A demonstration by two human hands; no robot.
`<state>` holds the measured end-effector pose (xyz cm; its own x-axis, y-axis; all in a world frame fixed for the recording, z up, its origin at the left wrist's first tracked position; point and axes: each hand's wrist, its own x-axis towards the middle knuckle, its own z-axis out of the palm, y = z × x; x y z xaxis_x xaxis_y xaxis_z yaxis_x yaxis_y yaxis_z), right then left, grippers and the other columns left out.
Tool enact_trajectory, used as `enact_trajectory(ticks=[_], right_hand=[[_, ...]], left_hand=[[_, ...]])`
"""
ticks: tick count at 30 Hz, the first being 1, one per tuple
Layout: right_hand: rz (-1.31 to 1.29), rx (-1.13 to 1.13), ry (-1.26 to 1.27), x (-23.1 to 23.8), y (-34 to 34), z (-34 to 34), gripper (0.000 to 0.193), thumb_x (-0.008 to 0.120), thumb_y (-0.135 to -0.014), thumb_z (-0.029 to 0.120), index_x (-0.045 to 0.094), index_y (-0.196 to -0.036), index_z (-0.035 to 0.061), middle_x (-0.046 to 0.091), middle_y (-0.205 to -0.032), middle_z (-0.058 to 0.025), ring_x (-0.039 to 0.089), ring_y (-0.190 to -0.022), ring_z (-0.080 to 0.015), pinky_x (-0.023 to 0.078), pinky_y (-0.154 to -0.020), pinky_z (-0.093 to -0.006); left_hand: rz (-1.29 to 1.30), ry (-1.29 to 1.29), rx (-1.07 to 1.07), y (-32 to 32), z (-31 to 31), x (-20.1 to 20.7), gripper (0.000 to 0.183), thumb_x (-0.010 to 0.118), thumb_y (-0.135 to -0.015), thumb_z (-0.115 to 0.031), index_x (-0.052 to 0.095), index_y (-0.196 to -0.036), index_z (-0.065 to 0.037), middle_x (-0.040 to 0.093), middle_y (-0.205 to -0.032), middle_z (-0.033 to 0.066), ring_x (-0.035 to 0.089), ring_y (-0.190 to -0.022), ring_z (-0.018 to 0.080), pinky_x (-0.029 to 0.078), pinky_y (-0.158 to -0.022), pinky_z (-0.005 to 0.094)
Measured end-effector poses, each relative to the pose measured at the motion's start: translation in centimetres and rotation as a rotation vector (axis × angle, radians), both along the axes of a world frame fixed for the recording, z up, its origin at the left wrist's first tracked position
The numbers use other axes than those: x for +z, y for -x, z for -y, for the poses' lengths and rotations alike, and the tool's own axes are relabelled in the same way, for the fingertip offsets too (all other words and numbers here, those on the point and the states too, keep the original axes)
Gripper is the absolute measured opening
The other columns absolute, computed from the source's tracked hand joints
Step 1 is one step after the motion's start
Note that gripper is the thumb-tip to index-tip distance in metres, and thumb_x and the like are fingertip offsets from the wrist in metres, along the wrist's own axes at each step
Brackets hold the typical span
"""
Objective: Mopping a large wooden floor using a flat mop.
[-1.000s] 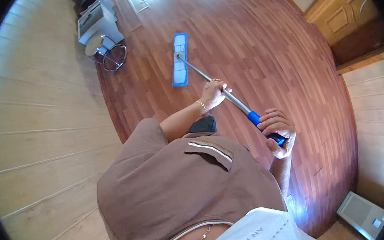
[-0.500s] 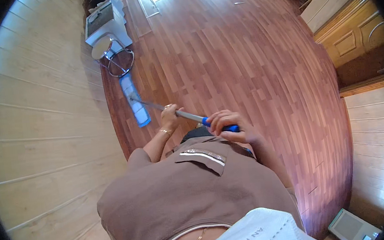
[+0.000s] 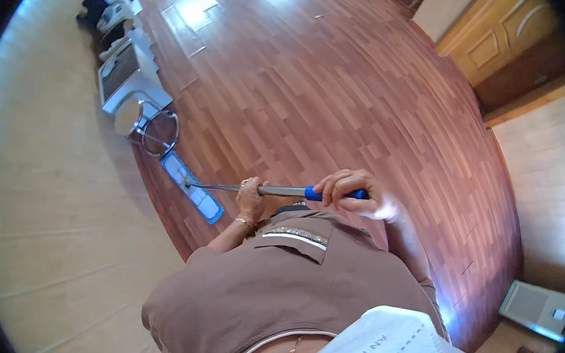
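Observation:
A flat mop (image 3: 284,190) with a metal pole and a blue grip runs across in front of my body. My left hand (image 3: 250,199) is closed round the metal pole, lower down toward the head. Fingers of my right hand (image 3: 350,192) wrap the blue grip at the pole's upper end. The mop head (image 3: 192,187), a long pale-blue pad with a blue fringe, lies flat on the wooden floor (image 3: 303,106). It rests along the left wall, just on the near side of a round stool.
The round stool (image 3: 130,116) with chrome legs stands by the left wall, in front of a white cabinet (image 3: 128,75). A pale panelled wall (image 3: 55,219) bounds the left. On the right are a wooden door (image 3: 494,40) and a white box-shaped appliance (image 3: 540,309) on the floor.
The mop head has come nearer to me, away from the stool's base. The pole lies more level across my front. My right hand has shifted slightly right, and the whole view has turned.

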<state>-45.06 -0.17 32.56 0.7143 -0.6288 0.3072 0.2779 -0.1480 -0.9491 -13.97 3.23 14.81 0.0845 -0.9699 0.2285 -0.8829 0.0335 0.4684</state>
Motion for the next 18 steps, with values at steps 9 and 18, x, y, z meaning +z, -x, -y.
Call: enact_trajectory(ticks=[9,18], right_hand=[[-0.111,-0.287,0.288,3.3,-1.6,-3.9,0.013,0.065,-0.078,0.014,0.063,-0.071,0.0036,0.066,-0.078,-0.0048,0.065,-0.098,-0.0252,0.036,-0.099,-0.0461],[-0.276,-0.581,0.168,-9.1,-18.0,-11.9,0.008,0.067,-0.082,0.011,0.063,-0.078,0.0046,0.065,-0.092,-0.0064,0.057,-0.112,-0.0199,0.025,-0.107,-0.049]], left_hand=[[-0.295,0.158,-0.278,1.5,6.5,-0.1,0.027,0.073,-0.078,-0.009,0.048,-0.071,-0.006,0.048,-0.065,0.0103,0.048,-0.063,0.0285,0.038,-0.059,0.0379],[-0.223,0.136,-0.579,-9.6,12.4,-11.1,0.027,0.077,-0.074,-0.02,0.053,-0.072,-0.008,0.056,-0.075,0.0094,0.057,-0.079,0.0319,0.046,-0.069,0.0419]])
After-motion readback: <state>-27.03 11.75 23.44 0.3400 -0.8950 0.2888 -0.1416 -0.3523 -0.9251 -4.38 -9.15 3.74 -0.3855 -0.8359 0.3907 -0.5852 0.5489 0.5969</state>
